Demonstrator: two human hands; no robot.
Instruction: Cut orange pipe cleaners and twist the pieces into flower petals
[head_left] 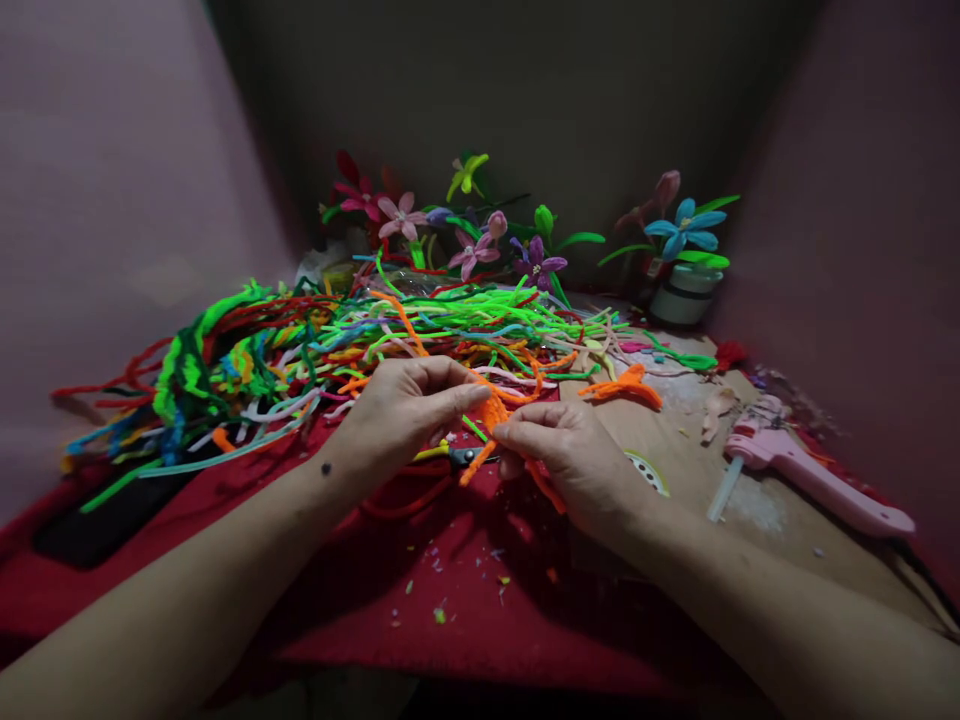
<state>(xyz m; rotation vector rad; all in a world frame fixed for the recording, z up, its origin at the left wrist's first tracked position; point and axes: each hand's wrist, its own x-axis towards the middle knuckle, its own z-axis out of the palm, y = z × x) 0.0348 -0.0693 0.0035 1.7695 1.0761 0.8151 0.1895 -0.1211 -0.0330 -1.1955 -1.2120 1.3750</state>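
Note:
Between my two hands is a bent bundle of orange pipe cleaners [491,410], its loose ends sticking out up and down. My left hand [416,400] pinches its upper part between thumb and fingers. Lower and to the right, my right hand [551,440] is closed on the same bundle with its fingertips. Just under the hands lie scissors [459,455] with red and yellow handles, partly hidden. A folded orange pipe cleaner piece [626,388] rests on the cardboard to the right.
A large heap of coloured pipe cleaners [450,320] spreads across the back. Finished pipe cleaner flowers [472,250] stand behind it, with a white jar [682,294] at right. A pink glue gun [810,470] lies on cardboard [795,560]; a black phone-like slab [112,515] is at left.

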